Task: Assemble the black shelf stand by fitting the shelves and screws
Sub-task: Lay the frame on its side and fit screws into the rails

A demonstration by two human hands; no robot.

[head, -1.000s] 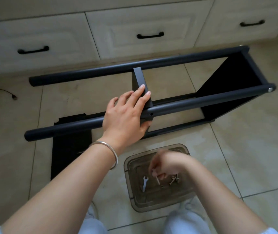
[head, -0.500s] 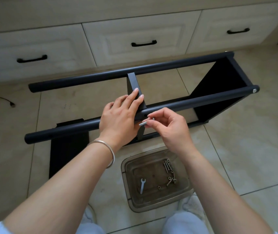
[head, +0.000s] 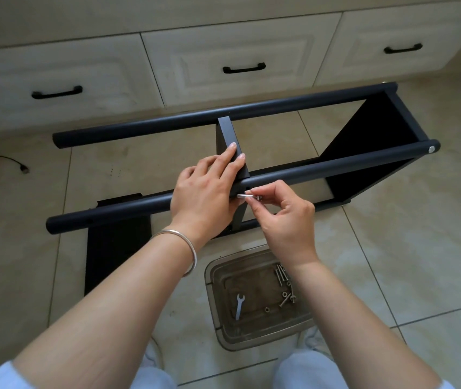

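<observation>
The black shelf stand lies on its side on the tiled floor, its near pole and far pole running left to right. A middle shelf stands on edge between the poles, and an end shelf sits at the right. My left hand rests over the near pole, fingers straight along the middle shelf's edge. My right hand pinches a silver screw, its tip at a hole in the near pole beside the shelf.
A clear plastic tray lies on the floor near my knees, holding a small wrench and several loose screws and nuts. A spare black shelf lies flat at left. Cream drawers line the back. A cable end lies at far left.
My right hand came up out of the tray with a screw and brought it to the near pole. My left hand stayed on the middle shelf. The view tilted slightly.
</observation>
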